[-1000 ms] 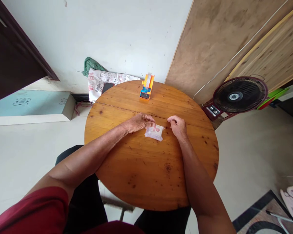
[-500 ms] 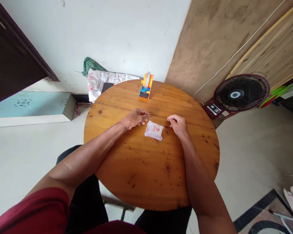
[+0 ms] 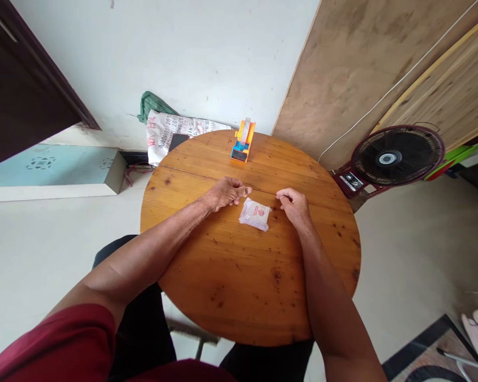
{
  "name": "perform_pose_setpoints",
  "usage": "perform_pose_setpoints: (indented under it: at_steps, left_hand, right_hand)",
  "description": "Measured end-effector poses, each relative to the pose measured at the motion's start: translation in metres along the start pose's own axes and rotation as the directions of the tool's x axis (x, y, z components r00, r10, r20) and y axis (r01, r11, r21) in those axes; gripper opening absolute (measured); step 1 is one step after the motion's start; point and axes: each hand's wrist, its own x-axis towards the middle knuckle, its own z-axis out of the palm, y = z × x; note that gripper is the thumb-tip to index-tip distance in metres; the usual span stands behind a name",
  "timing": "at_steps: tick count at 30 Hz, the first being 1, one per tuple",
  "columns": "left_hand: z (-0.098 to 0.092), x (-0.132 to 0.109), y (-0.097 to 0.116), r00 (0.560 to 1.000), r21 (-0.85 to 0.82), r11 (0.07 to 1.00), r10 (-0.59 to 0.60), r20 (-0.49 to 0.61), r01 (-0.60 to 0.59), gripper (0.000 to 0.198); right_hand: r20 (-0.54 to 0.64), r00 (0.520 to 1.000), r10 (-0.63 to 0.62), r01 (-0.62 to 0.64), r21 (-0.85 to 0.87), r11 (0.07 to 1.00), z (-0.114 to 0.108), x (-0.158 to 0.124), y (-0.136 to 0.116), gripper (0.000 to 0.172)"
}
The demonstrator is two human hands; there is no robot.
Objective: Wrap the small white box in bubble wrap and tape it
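Observation:
A small flat packet (image 3: 255,214), wrapped in clear bubble-like plastic with a red print on top, lies on the round wooden table (image 3: 239,297). Just beyond its left corner is my left hand (image 3: 228,194), its thumb and fingertips pinched together. On the packet's other side, a short gap away, my right hand (image 3: 295,205) is closed with curled fingers. Whatever the fingertips hold, if anything, is too small or too clear to make out. An orange and blue tape dispenser (image 3: 242,142) with a roll of clear tape stands near the table's far edge.
Behind the table, a printed white sack (image 3: 169,132) and a green bag (image 3: 153,106) lean by the wall. A dark red fan (image 3: 394,159) stands at the right. A pale blue box-like bench (image 3: 51,170) lies at the left.
The whole view has shifted slightly, so everything appears a little further right. Both hands keep nearly the same pose around the packet.

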Motion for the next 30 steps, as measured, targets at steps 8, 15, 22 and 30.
perform_pose_setpoints:
  at_steps: [8, 15, 22, 30]
  left_hand:
    - [0.0, 0.0, -0.001, 1.0, -0.026, 1.0, -0.01, -0.012, 0.01, 0.022]
    - [0.0, 0.0, 0.002, 0.999, -0.023, 0.999, -0.032, -0.011, 0.032, 0.019]
    - [-0.001, 0.0, 0.001, 0.999, -0.047, 0.998, -0.041, 0.007, 0.041, 0.017]
    - [-0.002, 0.0, 0.0, 0.997, 0.025, 0.999, -0.027, 0.076, 0.025, 0.008]
  right_hand:
    - [0.008, 1.0, -0.008, 0.008, -0.011, 1.0, 0.001, 0.001, 0.005, 0.022]
    - [0.014, 1.0, -0.004, 0.004, -0.011, 1.0, 0.001, 0.002, 0.007, 0.022]
    - [0.035, 0.999, -0.026, 0.026, -0.003, 1.0, -0.001, 0.002, 0.005, 0.02]
    - [0.212, 0.977, -0.032, 0.051, -0.087, 0.995, -0.021, -0.006, -0.017, 0.021]
